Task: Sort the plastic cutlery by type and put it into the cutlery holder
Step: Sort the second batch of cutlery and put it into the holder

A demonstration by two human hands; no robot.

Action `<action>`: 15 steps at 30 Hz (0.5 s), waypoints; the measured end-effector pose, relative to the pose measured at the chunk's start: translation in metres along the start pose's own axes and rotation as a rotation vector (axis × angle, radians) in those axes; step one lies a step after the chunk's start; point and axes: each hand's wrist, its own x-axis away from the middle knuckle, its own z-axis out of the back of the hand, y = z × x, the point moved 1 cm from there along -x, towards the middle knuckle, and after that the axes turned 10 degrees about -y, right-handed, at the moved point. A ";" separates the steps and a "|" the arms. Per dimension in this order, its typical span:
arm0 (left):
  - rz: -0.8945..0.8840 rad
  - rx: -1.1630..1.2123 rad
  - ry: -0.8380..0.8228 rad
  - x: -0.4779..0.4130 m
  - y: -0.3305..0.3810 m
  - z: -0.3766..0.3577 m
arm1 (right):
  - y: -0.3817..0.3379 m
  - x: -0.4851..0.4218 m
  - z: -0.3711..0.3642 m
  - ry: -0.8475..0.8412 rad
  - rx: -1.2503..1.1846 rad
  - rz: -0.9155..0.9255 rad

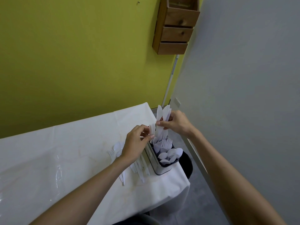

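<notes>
Sorting partly done: the cutlery holder (162,170) already holds spoons (171,153) and forks (167,141); above it the right hand (177,124) grips a knife bundle (162,113), the left hand (138,142) pinches what is apparently another piece, and loose cutlery (140,169) remains beside it.

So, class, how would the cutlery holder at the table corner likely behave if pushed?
The cutlery holder probably slides rather than tips, looking squat and boxy. On the glossy table cover it may slip easily. Near the corner, a push could send it off.

White cutlery (162,116), white tablecloth (65,151), yellow-green wall (81,54), brown wooden rack (177,26)
</notes>
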 end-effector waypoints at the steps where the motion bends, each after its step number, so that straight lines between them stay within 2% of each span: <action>1: -0.005 -0.023 -0.001 0.001 0.000 0.000 | -0.001 0.000 -0.001 0.007 0.011 0.015; 5: 0.022 -0.018 0.081 0.003 0.005 -0.005 | 0.001 0.001 -0.004 0.089 0.068 0.024; 7: 0.041 0.007 0.063 0.002 0.008 -0.006 | 0.003 0.001 -0.006 0.127 0.102 0.023; 12: 0.083 0.105 0.014 0.004 0.006 0.006 | 0.005 0.002 -0.007 0.124 0.104 0.036; 15: 0.027 0.147 0.042 -0.001 0.016 0.014 | 0.006 0.002 -0.006 0.109 0.103 0.036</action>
